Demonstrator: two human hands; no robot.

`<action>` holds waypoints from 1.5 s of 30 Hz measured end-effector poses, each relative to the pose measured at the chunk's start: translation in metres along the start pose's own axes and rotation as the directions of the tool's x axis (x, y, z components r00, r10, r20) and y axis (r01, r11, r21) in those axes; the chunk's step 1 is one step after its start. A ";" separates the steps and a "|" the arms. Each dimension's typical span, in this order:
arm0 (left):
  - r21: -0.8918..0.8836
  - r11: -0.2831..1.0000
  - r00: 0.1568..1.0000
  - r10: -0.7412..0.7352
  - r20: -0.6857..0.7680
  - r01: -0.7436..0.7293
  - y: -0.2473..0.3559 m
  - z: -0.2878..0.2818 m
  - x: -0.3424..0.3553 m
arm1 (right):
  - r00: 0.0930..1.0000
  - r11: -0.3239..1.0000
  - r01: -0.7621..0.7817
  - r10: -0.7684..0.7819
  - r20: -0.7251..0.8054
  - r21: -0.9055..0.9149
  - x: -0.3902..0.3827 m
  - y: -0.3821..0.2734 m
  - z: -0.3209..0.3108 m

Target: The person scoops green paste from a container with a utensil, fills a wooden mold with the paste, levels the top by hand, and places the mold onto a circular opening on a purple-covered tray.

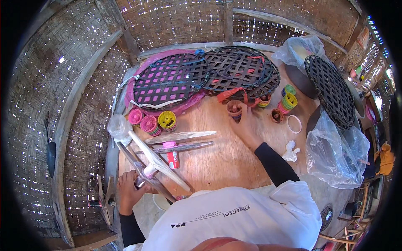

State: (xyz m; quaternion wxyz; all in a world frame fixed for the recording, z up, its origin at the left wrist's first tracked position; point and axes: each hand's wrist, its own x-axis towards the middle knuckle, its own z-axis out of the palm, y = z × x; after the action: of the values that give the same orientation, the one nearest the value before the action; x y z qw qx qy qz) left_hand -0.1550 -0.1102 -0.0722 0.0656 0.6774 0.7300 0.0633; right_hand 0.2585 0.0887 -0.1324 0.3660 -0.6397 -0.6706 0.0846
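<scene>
My right hand (246,131) has its fingers around a stack of brownish plastic cups (234,108) on the plywood table (222,167). My left hand (129,187) is closed on a small dark, shiny thing I cannot make out, at the table's left front beside crossed wooden sticks (163,165). A pink-white lump (150,170) sits on the sticks. A red can (173,160) lies near them. Pink cup stacks (149,124) and a yellow cup stack (167,120) stand at the left; more colored stacks (288,101) stand right of my right hand.
Black lattice trays (167,81), some over pink plastic, line the back; another tray (328,90) leans at the right. Clear plastic bags (335,150), a pale ring (294,124) and crumpled white material (291,151) are at the right. Woven bamboo walls (75,75) surround the table.
</scene>
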 end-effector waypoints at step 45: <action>0.495 0.752 0.696 0.630 -0.344 -0.436 0.212 0.003 0.298 | 0.749 0.828 -0.555 0.539 -0.385 0.079 0.182 0.060 -0.094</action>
State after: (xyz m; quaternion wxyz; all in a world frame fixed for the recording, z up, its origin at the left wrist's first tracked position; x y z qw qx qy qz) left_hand 0.0317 0.2032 -0.0393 -0.2749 0.8226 0.4858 0.1087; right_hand 0.3783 0.2324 -0.0303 0.4384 -0.8186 -0.3684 0.0448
